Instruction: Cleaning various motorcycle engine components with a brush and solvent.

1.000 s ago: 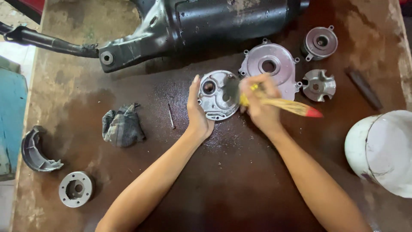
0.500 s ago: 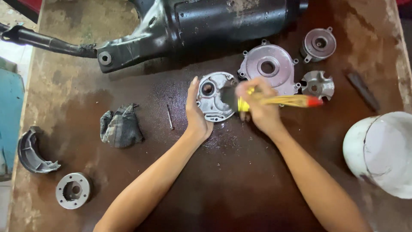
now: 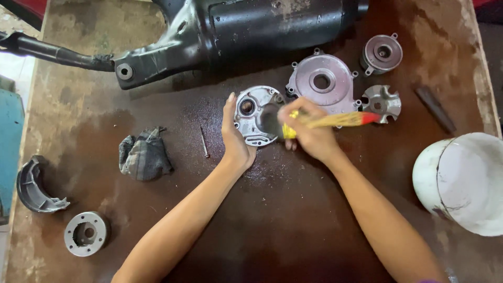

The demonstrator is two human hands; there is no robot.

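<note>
A grey round metal cover plate (image 3: 252, 118) lies on the wet brown table (image 3: 272, 220). My left hand (image 3: 235, 137) braces it from its left edge, fingers straight up along the rim. My right hand (image 3: 308, 133) grips a paintbrush (image 3: 335, 120) with a yellow handle and red tip. Its dark bristles rest on the plate's right side. The handle points right, blurred by motion.
A black engine casing (image 3: 246, 26) spans the table's far side. Beside the plate lie a larger round cover (image 3: 320, 81), a small drum (image 3: 382, 53), a slotted hub (image 3: 382, 102) and a dark bar (image 3: 435, 109). A white bucket (image 3: 463, 178) stands right. Rag (image 3: 143, 153), pin (image 3: 204, 141), curved shoe (image 3: 32, 184), ring (image 3: 85, 233) lie left.
My right hand has swung the paintbrush across the plate, so its handle now lies more level. My left hand stays on the plate's edge.
</note>
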